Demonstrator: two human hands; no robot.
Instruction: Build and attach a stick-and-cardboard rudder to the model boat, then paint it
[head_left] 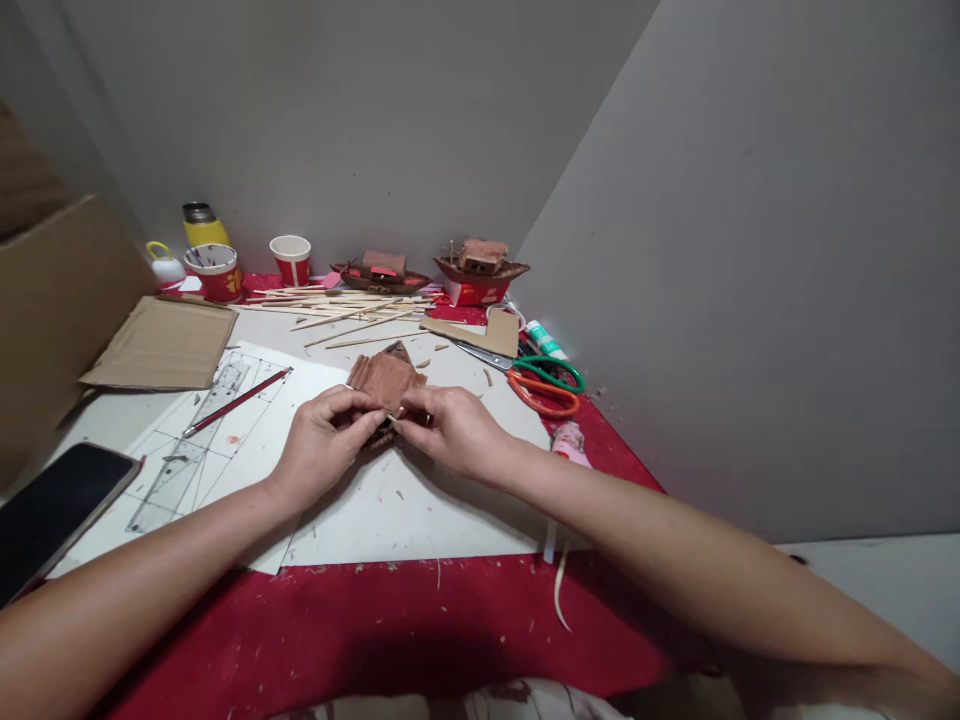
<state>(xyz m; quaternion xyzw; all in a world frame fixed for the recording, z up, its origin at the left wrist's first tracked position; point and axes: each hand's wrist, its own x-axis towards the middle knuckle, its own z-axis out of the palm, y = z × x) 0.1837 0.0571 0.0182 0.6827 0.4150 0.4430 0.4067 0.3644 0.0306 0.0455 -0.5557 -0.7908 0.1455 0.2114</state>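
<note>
A brown model boat [388,378] with a flat, rough roof lies in the middle of the white sheet, its near end partly hidden behind my fingers. My left hand [330,430] is closed at its near left side, thumb and fingertips pinched together. From the right, my right hand [442,425] closes thumb and forefinger on a small pale stick piece [393,417]. Both sets of fingertips meet at this piece, right over the boat's near end. How the piece touches the boat is too small to tell.
Thin sticks [360,305] lie behind the boat, below two finished model boats [480,262]. Scissors [544,385] are at right beside a cardboard piece [510,330]. Left are a ruler [187,450], red pencil [236,402], phone [64,510] and cardboard [161,340]. Paper cups [291,262] stand behind.
</note>
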